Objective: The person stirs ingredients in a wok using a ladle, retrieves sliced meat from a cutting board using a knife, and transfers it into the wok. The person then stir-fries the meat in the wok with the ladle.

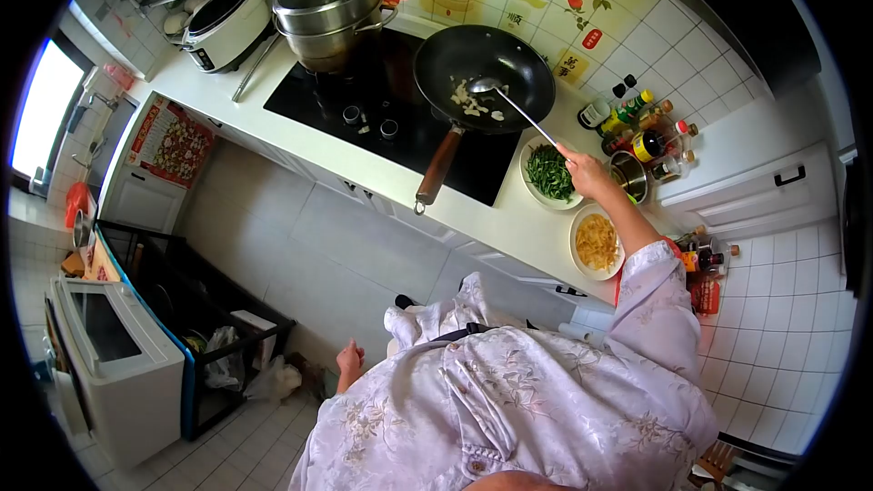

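Note:
My right hand (587, 173) is closed round the handle of a metal ladle (523, 111). The ladle's bowl rests in a black wok (509, 64), beside pale chopped pieces (471, 102). The wok sits on the black stove (391, 95), its wooden handle (440, 166) pointing toward me. Below my right forearm is a plate of yellow shredded food (597, 242), and just left of the hand a plate of chopped greens (549, 173). My left hand (350, 356) hangs low by my body, touching nothing visible, its fingers curled.
A lidded steamer pot (329, 14) stands on the stove's left, with a rice cooker (225, 27) beyond. Sauce bottles (637, 123) and a metal bowl (629, 173) stand at the right. A black rack (218, 345) and white appliance (118, 355) are at lower left.

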`<state>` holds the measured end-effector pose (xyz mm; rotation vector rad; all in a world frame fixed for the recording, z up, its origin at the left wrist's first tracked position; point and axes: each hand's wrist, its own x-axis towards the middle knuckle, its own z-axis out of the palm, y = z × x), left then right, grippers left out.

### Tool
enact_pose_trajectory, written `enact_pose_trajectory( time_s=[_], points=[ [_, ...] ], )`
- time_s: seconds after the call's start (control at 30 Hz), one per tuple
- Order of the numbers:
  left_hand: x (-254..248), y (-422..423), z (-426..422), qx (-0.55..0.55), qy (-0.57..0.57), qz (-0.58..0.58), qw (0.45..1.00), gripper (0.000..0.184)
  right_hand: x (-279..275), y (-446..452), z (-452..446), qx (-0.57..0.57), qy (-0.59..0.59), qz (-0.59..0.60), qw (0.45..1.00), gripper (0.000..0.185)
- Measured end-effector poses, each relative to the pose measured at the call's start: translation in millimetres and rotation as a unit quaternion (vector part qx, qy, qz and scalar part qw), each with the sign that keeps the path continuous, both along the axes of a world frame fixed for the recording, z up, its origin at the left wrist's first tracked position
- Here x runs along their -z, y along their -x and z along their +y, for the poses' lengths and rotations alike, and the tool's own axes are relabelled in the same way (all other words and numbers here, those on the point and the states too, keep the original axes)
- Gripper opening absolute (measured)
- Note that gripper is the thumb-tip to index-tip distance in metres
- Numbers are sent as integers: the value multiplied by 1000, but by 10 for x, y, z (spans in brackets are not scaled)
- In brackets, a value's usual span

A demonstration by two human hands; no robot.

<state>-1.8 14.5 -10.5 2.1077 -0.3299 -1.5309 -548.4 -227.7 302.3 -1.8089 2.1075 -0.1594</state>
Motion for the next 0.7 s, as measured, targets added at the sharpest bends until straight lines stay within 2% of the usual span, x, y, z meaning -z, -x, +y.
enact_pose_trajectory(
  time_s=[0.17,0.2,0.23,0.27,0.3,0.33,0.43,0.57,0.6,0.67,0.7],
  points=[
    [226,-42,174,84,63,-30,994,23,230,47,-151,-5,19,-24,1000,43],
    [215,-18,145,75,51,-26,996,23,219,22,-153,-56,101,-36,993,41],
    [206,-10,93,72,47,-23,996,23,153,65,-128,-55,104,-33,993,41],
    [197,-3,41,68,43,-20,997,23,52,150,-83,66,-7,-145,987,40],
    [181,17,-10,48,37,-10,998,23,-200,72,-15,183,-118,-250,943,39],
    [171,49,-11,27,28,0,999,23,-345,-35,86,221,-104,-272,931,38],
    [101,16,23,-27,-4,22,999,23,-370,35,190,237,-105,-224,940,39],
    [140,18,53,-34,-19,24,999,24,-254,66,210,219,-126,-151,956,37],
    [242,-43,88,64,36,-3,997,24,-228,61,210,223,-120,-161,954,37],
    [349,-96,119,163,88,-28,982,24,-263,16,220,223,-122,-172,952,37],
    [370,-89,107,128,69,-6,989,24,-281,3,218,221,-121,-182,950,37]
  ],
)
